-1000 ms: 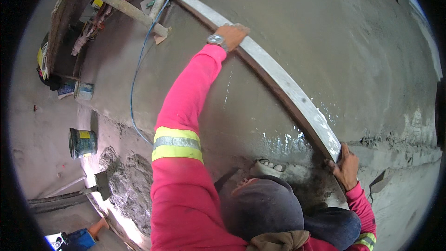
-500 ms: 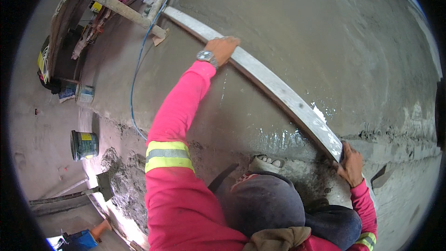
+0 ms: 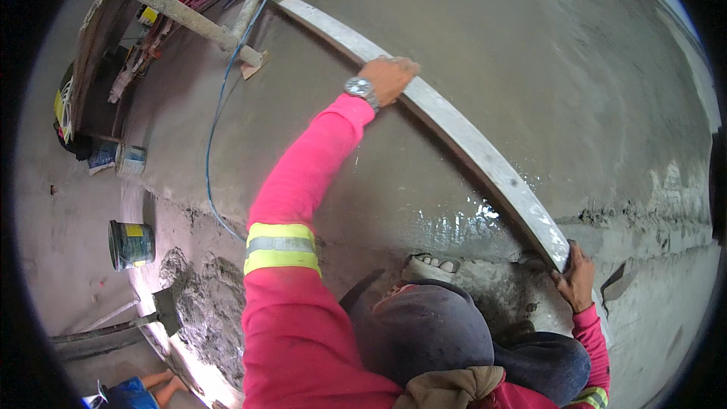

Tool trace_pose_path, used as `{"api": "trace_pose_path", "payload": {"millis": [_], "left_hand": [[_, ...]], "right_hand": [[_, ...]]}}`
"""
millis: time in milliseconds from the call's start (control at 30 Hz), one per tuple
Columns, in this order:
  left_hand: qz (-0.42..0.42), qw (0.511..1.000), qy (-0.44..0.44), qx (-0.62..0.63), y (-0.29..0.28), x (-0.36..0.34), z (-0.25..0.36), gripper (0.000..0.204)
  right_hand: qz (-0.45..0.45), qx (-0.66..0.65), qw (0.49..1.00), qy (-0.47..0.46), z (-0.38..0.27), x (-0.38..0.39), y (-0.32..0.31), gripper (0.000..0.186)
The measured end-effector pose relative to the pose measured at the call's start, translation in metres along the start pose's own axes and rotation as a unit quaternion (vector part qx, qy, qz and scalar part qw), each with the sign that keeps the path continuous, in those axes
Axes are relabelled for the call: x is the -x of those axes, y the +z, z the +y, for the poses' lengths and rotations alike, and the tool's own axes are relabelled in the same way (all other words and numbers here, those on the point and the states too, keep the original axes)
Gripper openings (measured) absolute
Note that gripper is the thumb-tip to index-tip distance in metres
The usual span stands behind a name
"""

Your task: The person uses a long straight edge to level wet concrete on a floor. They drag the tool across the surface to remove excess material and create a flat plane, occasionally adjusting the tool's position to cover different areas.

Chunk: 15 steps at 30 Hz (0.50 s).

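Observation:
My left hand (image 3: 388, 79), with a steel watch at the wrist, grips a long pale straightedge with a brown side (image 3: 485, 159) toward its upper part. My right hand (image 3: 575, 280) holds the lower right end, fingers round it. The bar lies diagonally across a smooth wet grey cement surface (image 3: 568, 91), with shiny water patches beside its lower half. Below it runs a rough ledge (image 3: 636, 231), where the toes of a pale sandal (image 3: 435, 265) show near my dark-clad knees.
A splattered wooden frame (image 3: 174, 7) and blue hose (image 3: 216, 132) lie at upper left among clutter. A dark bucket (image 3: 130, 246), long-handled tool (image 3: 163, 310) and mortar heap (image 3: 204, 310) sit at left. Another person's bare legs and blue shorts (image 3: 132, 394) show at lower left.
The straightedge and both my hands dipped toward the lower left, then shifted rightward, ending a little right of and below where they began. More of the other person's legs shows now.

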<state>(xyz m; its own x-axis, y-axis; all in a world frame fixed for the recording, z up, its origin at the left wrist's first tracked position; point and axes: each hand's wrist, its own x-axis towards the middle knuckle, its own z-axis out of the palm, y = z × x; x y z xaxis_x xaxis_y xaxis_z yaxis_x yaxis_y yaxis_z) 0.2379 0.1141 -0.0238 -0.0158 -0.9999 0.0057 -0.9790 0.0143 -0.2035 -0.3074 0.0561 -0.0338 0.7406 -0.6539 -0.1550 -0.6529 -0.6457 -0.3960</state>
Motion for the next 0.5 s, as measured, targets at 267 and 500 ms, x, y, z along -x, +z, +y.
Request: {"api": "trace_pose_path", "payload": {"millis": [267, 500], "left_hand": [[0.039, 0.997, 0.067, 0.024, -0.007, -0.067, 0.080, 0.032], [0.018, 0.998, 0.044, 0.031, 0.005, -0.095, 0.085, 0.047]], "right_hand": [[0.043, 0.063, 0.993, 0.086, 0.071, 0.066, 0.003, 0.074], [0.039, 0.022, 0.993, 0.113, 0.078, 0.069, 0.020, 0.078]]}}
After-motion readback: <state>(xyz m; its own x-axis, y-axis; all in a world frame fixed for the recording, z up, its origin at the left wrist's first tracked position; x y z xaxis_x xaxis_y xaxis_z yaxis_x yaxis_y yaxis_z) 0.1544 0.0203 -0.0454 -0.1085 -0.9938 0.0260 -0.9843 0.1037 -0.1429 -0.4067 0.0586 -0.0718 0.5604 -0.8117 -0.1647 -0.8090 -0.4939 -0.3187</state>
